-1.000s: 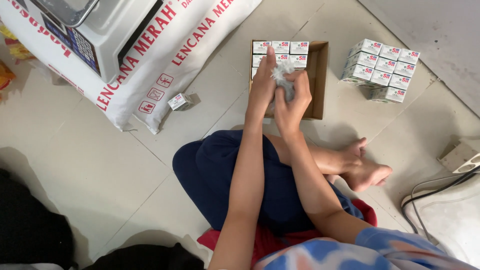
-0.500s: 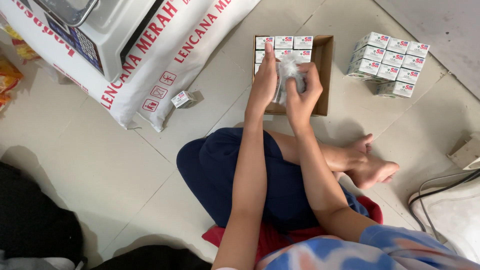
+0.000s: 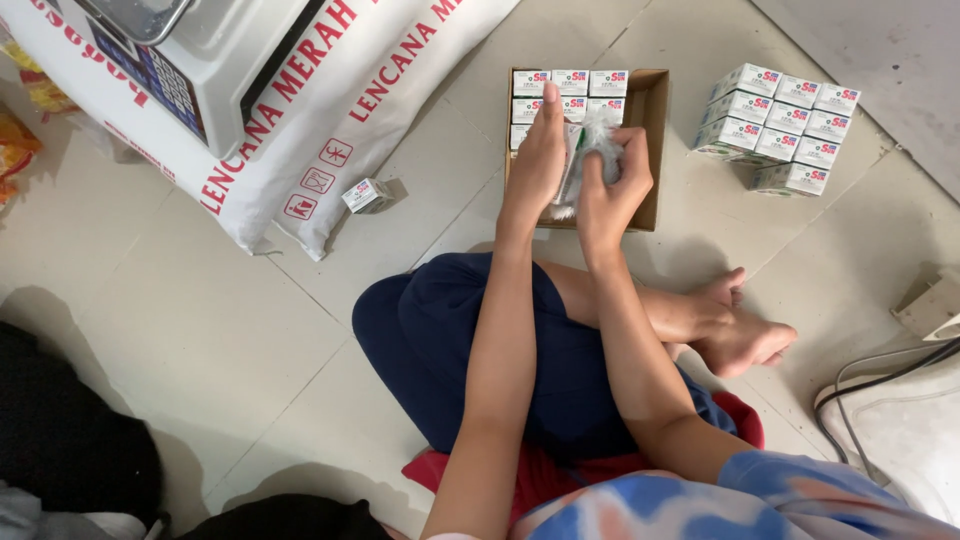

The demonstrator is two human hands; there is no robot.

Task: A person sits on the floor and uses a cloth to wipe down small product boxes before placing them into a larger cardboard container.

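Both hands are working over the carton (image 3: 652, 140) on the floor: the left hand (image 3: 535, 160) is pressing a small box, the right hand (image 3: 612, 180) is gripping crinkled wrap (image 3: 598, 135). I'd say the wrap could snag and tip the boxes (image 3: 570, 85) packed inside.

Carton (image 3: 652, 110): brown corrugated cardboard, matt, upper centre of the frame.
Small boxes (image 3: 780, 125): white printed paperboard with a slight sheen, stacked at upper right (more of the same fill the carton).
Wrapper (image 3: 600, 135): thin clear plastic film, crinkled and glossy, in the right hand (image 3: 610, 185) beside the left hand (image 3: 535, 160).
Sack (image 3: 330, 120): white woven plastic, finely textured, upper left.
Floor (image 3: 180, 330): pale ceramic tiles, smooth, faintly glossy.
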